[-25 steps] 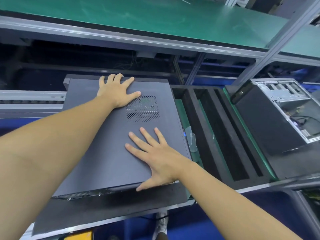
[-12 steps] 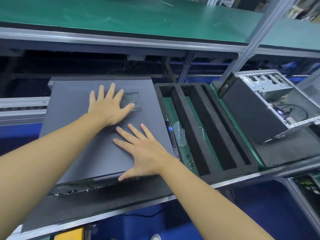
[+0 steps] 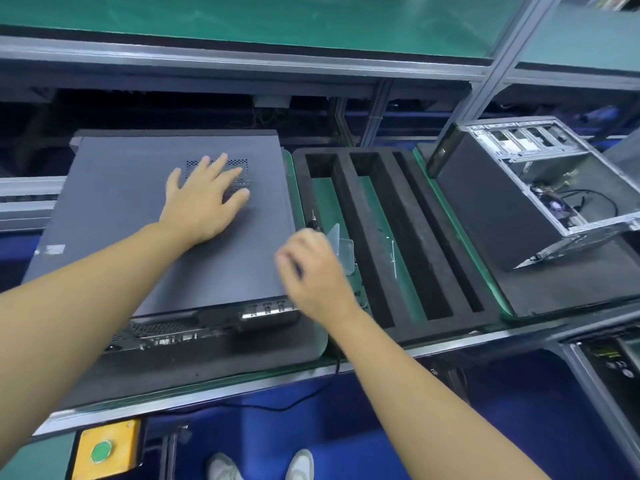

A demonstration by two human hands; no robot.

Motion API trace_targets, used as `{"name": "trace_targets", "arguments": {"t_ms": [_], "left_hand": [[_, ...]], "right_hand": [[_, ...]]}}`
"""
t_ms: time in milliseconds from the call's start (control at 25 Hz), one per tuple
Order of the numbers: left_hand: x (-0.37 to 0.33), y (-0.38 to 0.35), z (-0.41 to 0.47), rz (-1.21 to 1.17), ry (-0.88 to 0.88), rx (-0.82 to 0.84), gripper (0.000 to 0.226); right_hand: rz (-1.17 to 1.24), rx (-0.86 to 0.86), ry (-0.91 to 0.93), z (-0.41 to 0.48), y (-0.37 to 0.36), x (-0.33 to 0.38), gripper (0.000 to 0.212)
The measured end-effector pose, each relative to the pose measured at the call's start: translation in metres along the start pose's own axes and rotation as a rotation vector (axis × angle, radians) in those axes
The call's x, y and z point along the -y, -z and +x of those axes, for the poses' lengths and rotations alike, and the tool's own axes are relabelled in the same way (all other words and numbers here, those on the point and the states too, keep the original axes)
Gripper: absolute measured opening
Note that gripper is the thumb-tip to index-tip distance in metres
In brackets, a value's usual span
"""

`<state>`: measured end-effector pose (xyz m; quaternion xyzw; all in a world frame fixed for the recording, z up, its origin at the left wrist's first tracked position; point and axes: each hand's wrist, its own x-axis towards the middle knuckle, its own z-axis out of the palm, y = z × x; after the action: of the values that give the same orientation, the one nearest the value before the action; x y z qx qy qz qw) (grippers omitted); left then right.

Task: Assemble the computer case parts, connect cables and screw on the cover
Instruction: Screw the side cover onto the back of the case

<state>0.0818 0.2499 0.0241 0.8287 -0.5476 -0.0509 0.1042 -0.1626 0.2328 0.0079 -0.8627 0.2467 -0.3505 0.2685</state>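
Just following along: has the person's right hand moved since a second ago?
Yes. The right hand has lifted off the cover and shifted right, over its right edge toward the foam tray.

even, bright overhead light; right hand point(image 3: 313, 271) motion-blurred, wide-angle bending at the edges.

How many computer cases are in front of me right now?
2. A closed case lies under the left hand; an open case stands tilted at the right. More may sit beyond the right edge.
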Motion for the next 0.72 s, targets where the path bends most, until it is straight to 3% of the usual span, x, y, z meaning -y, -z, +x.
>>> {"name": "trace_targets", "arguments": {"t_ms": [80,160,200,320,440,600,720], "left_hand": [[-0.038,0.0,-0.01,-0.116,-0.114,0.005,0.061],[-0.072,-0.004,-0.013,-0.141,-0.21,0.035,0.059],[-0.083,-0.007,-0.015,-0.145,-0.228,0.042,0.054],[-0.095,-0.026,-0.019,-0.098,-0.2,-0.001,0.043],[-0.094,-0.038,-0.018,-0.048,-0.188,-0.07,0.044],[-0.093,-0.039,-0.015,-0.071,-0.175,-0.094,0.047],[-0.094,-0.04,-0.015,-0.077,-0.173,-0.089,0.046]], "right_hand": [[-0.015,-0.097,-0.514,-0.02,0.032,-0.044,0.023],[-0.104,0.12,-0.952,-0.039,0.042,-0.091,0.021],[-0.167,0.254,-1.072,-0.047,0.039,-0.107,0.02],[-0.379,0.51,-1.092,-0.059,0.016,-0.145,0.009],[-0.483,0.487,-1.065,-0.063,-0.008,-0.18,0.035],[-0.502,0.47,-1.045,-0.067,-0.028,-0.202,0.012],[-0.496,0.46,-0.985,-0.068,-0.032,-0.209,0.015]]}}
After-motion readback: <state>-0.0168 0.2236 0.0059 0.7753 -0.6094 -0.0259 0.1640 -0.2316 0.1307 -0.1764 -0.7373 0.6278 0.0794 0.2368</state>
